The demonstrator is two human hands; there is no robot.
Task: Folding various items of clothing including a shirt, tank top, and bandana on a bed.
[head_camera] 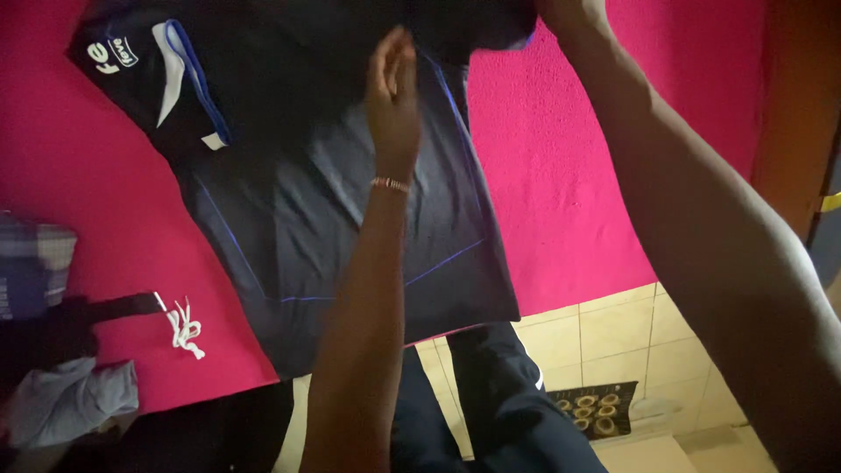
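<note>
Left hand (pixel 394 96) lies flat on the dark shirt (pixel 350 219), fingers straight and together, pressing the cloth down and gripping nothing. The right hand (pixel 565 10) is nearly out of view at the top edge; it appears closed on the shirt's upper fold, which is lifted off the surface there, though the fingers themselves are cut off and I cannot be sure how they hold it.

The shirt is spread on a pink bed (pixel 561 175), covering most of its middle. It is dark navy with thin blue seam lines and a white and blue trimmed part (pixel 180 74) at the upper left. Its long axis runs on a slant, from upper left down to lower right, where the hem (pixel 403 324) reaches the bed's edge above the tiled floor (pixel 613 333).

To fold well here, I judge the flat hand should stay firmly along the fold line as an anchor while the raised part is drawn over it evenly, kept taut so no creases are trapped, with the edges matched before the palm slides out.

At the left lie a white drawstring (pixel 184 328) on a dark garment, a grey cloth (pixel 74 398) and a striped cloth (pixel 31 263). A patterned mat (pixel 596 410) sits on the floor.
</note>
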